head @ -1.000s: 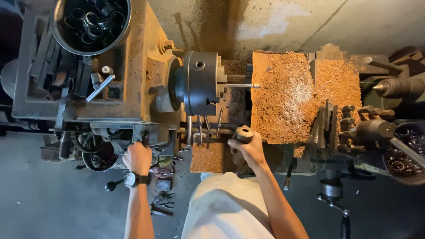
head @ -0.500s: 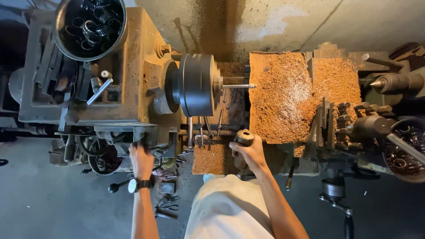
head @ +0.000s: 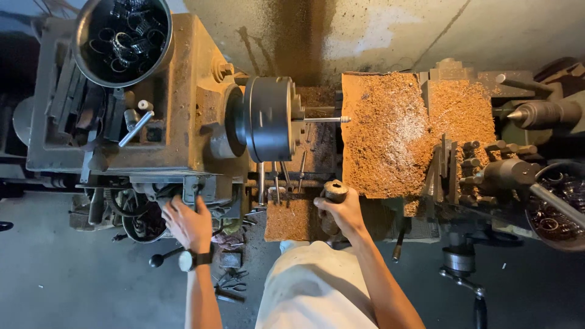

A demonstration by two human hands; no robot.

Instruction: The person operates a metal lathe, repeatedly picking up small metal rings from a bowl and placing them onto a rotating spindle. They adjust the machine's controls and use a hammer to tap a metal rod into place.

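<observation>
Steel handwheel point(head: 334, 190) gripped; hands point(head: 342, 213) closed.

The light is warm and yellowish and falls from above onto the middle of the lathe point(head: 183, 109). The heap of shavings point(head: 390, 134) is the brightest part, with a pale shine near its centre. The chuck point(head: 268, 119) shows a soft reflection. The floor point(head: 55, 280) and both side edges are dim, and dark shadows hide details there. Focus is sharp in the centre; straight lines bend slightly toward the edges.
</observation>
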